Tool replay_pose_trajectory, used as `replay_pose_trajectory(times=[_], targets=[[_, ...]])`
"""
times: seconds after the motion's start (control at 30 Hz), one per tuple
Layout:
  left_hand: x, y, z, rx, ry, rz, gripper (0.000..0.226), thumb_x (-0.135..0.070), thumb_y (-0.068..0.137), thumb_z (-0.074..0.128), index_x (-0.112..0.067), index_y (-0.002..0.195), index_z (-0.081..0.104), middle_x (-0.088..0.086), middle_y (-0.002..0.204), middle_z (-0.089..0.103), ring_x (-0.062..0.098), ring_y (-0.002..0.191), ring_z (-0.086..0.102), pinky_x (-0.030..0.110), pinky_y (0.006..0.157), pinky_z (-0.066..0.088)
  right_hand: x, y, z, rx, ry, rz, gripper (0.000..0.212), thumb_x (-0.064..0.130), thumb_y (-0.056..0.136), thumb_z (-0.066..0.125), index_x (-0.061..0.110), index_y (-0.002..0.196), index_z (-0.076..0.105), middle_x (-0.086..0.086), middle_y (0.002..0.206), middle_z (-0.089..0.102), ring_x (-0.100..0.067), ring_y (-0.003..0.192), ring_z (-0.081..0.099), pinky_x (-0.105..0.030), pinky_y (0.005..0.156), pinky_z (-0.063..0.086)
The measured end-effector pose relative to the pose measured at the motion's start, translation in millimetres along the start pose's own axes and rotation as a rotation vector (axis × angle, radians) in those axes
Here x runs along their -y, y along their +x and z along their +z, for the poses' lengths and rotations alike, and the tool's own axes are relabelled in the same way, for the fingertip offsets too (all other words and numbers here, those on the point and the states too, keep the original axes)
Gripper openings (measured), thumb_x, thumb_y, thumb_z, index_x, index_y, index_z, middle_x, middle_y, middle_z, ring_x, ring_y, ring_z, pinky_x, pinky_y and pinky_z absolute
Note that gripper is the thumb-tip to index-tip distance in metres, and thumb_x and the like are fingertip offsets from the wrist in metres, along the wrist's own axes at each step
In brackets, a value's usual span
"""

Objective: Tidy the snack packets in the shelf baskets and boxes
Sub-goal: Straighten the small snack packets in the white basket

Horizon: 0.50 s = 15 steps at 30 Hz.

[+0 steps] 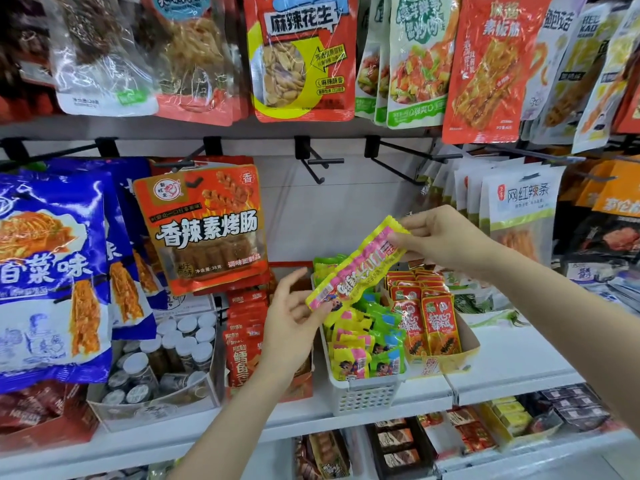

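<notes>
Shelf [502,358]: both hands [294,317] apparently pinch packet [356,268]

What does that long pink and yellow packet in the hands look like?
The long packet is shiny plastic, pink in the middle with yellow crinkle-cut edges and printed characters. It slants, its upper end to the right. The right hand pinches the upper end and the left hand holds the lower end. It hangs above the white basket of small packets.

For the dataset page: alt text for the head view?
Both hands hold a long yellow-and-pink snack packet above a white basket of similar packets: right hand pinches its top end, left hand its bottom end.
</notes>
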State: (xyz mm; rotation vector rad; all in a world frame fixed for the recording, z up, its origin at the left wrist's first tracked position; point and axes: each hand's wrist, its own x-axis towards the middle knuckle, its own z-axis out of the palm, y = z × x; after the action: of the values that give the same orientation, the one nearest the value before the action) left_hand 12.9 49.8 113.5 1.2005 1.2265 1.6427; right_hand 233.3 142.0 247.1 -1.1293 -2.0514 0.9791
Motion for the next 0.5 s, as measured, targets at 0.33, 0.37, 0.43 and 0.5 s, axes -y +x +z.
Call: replay_pose_trajectory(times=[0.33, 0.37, 0.43, 0.5], targets=[[32.2, 37.3, -7.0, 0.152, 0.763, 0.145, 0.038, -0.027, 0.097, 0.059, -0.014, 0.133, 0.056, -0.002, 0.13, 0.052, 0.013, 0.123, 0.048, 0.025, 0.106, 0.035, -30.9, 6.5, -6.1, -0.49, -0.295, -0.109, 0.023, 0.023, 0.09, 0.068, 0.011, 0.109, 0.074, 0.023, 0.063, 0.06, 0.016, 0.047, 0.056, 0.0, 0.046, 0.038], [33.2, 40.2, -1.4, 0.218, 0.792, 0.162, 0.042, -0.033, 0.098, 0.056, -0.015, 0.136, 0.054, -0.002, 0.133, 0.05, 0.013, 0.126, 0.044, 0.025, 0.108, 0.032, -33.3, 7.4, -5.6, -0.495, -0.312, -0.113, 0.022, 0.025, 0.09, 0.068, 0.013, 0.108, 0.075, 0.022, 0.065, 0.061, 0.018, 0.05, 0.056, 0.001, 0.049, 0.039], [34.9, 46.9, 10.7, 0.345, 0.872, 0.168, 0.051, -0.042, 0.099, 0.05, -0.015, 0.142, 0.047, 0.0, 0.143, 0.046, 0.017, 0.135, 0.036, 0.03, 0.114, 0.026, -37.0, 9.6, -3.7, -0.495, -0.342, -0.104, 0.022, 0.03, 0.09, 0.068, 0.017, 0.106, 0.076, 0.017, 0.071, 0.065, 0.021, 0.058, 0.057, 0.001, 0.055, 0.042], [38.6, 53.9, 19.1, 0.439, 0.976, 0.143, 0.062, -0.05, 0.099, 0.043, -0.013, 0.148, 0.039, 0.005, 0.153, 0.038, 0.021, 0.141, 0.027, 0.034, 0.117, 0.021, -39.8, 11.3, -0.7, -0.476, -0.348, -0.104, 0.023, 0.033, 0.089, 0.068, 0.02, 0.106, 0.076, 0.016, 0.075, 0.067, 0.02, 0.064, 0.058, -0.001, 0.059, 0.044]])
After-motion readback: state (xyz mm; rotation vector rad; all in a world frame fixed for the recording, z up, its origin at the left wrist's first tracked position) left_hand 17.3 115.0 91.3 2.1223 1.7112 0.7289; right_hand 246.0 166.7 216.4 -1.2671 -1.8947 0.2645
